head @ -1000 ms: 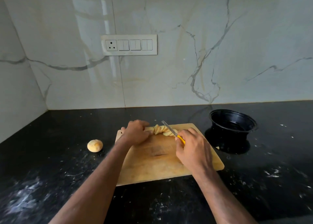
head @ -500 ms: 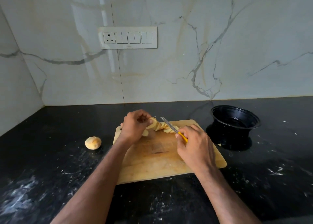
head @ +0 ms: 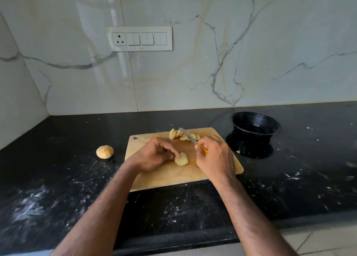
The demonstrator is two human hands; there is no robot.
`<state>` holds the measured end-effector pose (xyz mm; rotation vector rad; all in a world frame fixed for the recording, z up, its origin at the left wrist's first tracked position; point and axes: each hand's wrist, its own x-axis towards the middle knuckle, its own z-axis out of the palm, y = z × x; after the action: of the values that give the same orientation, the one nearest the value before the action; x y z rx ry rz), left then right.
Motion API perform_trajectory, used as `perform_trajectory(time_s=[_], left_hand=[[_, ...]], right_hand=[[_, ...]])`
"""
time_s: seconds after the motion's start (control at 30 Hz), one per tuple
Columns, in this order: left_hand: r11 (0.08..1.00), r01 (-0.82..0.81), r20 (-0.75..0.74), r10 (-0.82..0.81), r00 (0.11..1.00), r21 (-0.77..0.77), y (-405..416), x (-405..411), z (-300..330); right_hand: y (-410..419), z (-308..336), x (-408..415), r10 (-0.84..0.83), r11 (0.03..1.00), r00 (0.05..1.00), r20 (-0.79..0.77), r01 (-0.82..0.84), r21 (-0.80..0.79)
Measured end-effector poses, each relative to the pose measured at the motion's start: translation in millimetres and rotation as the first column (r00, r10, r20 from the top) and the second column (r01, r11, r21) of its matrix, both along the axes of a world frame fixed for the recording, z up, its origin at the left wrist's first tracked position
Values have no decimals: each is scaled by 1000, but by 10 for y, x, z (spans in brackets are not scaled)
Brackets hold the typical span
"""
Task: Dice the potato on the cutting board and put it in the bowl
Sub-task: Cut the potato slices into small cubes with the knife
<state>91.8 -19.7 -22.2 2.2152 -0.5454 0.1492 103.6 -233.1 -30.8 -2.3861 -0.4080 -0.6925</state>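
Left hand (head: 156,155) is pinching a small stack of slices (head: 181,159) at centre of the board (head: 164,176), fingertips curled on its left edge. Right hand (head: 214,159) is gripping the knife (head: 190,138) by its yellow handle, blade pointing up-left and lying over the fanned slice pile (head: 176,134) at the board's top edge. Board is sitting mid-frame on the black counter (head: 58,178). Black bowl (head: 256,128) is standing right of the board, just beside its upper right corner; contents too dark to tell. A potato half (head: 104,151) is lying on the counter, left of the board and apart from it.
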Motion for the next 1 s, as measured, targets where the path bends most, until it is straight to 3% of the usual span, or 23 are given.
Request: perform_trajectory(time_s=[0.17,0.37,0.7,1.0], left_hand=[[991,-132,-2,132,991,-15,-28,12,-4],[982,-79,21,76,997,169,-97,53,-18],[958,-239,55,233,971,161,-126,75,-49],[887,-423,127,405,905,186,-213,116,-129]], right_hand=[[-63,-88,-155,38,999,999,-13,-38,4],[-62,-159,-267,23,999,1000,-5,-23,-43],[-22,-128,-345,29,999,999,-35,-29,17],[54,-156,-418,32,995,999,-44,-36,-98]])
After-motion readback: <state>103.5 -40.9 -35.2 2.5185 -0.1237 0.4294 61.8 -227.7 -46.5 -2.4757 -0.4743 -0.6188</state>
